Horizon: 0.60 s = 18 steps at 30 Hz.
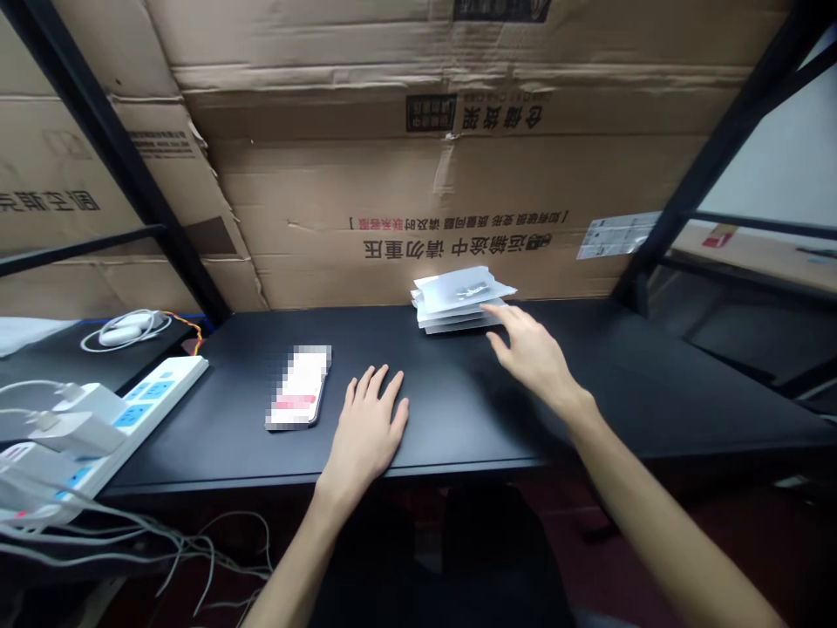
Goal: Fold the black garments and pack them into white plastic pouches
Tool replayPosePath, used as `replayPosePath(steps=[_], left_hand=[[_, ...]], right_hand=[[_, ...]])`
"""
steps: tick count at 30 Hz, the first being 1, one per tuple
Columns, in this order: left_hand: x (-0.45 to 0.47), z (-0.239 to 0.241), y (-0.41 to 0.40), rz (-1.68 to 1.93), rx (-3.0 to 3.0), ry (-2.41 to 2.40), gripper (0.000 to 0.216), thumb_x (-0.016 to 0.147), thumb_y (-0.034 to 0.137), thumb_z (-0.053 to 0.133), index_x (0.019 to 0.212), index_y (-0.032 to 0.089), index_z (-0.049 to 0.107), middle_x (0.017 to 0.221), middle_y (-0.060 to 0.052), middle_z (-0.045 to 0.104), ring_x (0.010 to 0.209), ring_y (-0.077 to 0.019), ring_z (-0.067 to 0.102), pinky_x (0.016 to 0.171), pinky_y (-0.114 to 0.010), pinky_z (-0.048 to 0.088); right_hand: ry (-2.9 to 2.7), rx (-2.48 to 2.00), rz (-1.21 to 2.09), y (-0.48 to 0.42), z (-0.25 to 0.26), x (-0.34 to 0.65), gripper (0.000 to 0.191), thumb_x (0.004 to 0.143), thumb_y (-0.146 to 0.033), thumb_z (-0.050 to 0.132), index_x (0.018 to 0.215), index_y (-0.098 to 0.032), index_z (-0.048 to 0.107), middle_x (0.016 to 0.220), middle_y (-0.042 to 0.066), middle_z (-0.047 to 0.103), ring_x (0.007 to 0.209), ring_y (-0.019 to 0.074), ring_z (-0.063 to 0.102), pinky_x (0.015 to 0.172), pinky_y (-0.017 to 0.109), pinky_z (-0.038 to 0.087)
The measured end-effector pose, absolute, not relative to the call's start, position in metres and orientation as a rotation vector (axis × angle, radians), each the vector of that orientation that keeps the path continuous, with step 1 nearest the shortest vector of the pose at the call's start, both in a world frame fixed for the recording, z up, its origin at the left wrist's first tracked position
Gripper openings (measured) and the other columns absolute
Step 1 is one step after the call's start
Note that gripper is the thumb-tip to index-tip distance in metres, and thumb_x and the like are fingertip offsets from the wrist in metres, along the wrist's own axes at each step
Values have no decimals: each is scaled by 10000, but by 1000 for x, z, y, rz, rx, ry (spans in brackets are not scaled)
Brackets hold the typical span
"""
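Note:
My left hand [370,427] lies flat on the black table [432,419], fingers spread, holding nothing. To its left is a phone [301,384] with a lit screen, partly blurred out. My right hand [533,353] reaches over the table with fingers apart. Its fingertips are at the right edge of a small stack of frosted plastic packets [458,296] near the back; whether they touch it I cannot tell. Small items show through the top packet, too small to name.
A white power strip [144,410] with several chargers and cables stands at the left edge. Beyond it lies a coiled white cable [127,330]. Cardboard [314,183] covers the back, framed by black metal posts [706,166]. Loose cables [202,549] hang below the table.

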<state>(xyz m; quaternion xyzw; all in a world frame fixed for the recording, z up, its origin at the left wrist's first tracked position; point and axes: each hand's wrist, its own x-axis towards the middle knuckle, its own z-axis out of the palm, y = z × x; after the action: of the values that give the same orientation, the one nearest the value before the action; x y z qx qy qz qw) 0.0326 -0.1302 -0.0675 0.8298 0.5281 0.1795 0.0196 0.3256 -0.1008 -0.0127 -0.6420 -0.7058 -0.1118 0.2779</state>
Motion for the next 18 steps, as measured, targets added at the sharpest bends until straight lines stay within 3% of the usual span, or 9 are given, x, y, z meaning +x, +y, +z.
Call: replayPosePath(steps=[3,6,13,18], left_hand=[[33,-67,-131,544,2571,1643,519,1126,389,368,1583,203,528,1678,-120,478,1602,-325,366,1311,-577,311],[33,-67,-131,544,2572,1643,517,1127,383,367,1586,204,525,1677,-122,478,1603,-326,364,1311,-580,310],[32,-70,-129,571,2583,1640,511,1126,384,376,1582,214,528,1675,-117,482,1603,-321,366,1308,-580,322],[31,-74,-128,632,2595,1623,501,1123,386,398,1574,217,538,1658,-123,504,1591,-331,388,1294,-596,348]], right_hand=[[-1992,-1643,-527,-60,2,331,632,929,-79,419,1547,-161,525,1540,159,591,1465,313,497,1155,467,458],[-2102,-1613,-638,-26,4,333,683,873,-20,443,1542,-137,520,1580,172,547,1519,313,421,1185,467,402],[-2138,-1623,-671,19,-3,331,508,899,-94,532,1391,-157,642,1416,173,672,1327,327,565,1118,477,394],[-2061,-1678,-695,32,0,332,503,903,-67,517,1358,-204,680,1354,148,709,1188,326,622,925,436,454]])
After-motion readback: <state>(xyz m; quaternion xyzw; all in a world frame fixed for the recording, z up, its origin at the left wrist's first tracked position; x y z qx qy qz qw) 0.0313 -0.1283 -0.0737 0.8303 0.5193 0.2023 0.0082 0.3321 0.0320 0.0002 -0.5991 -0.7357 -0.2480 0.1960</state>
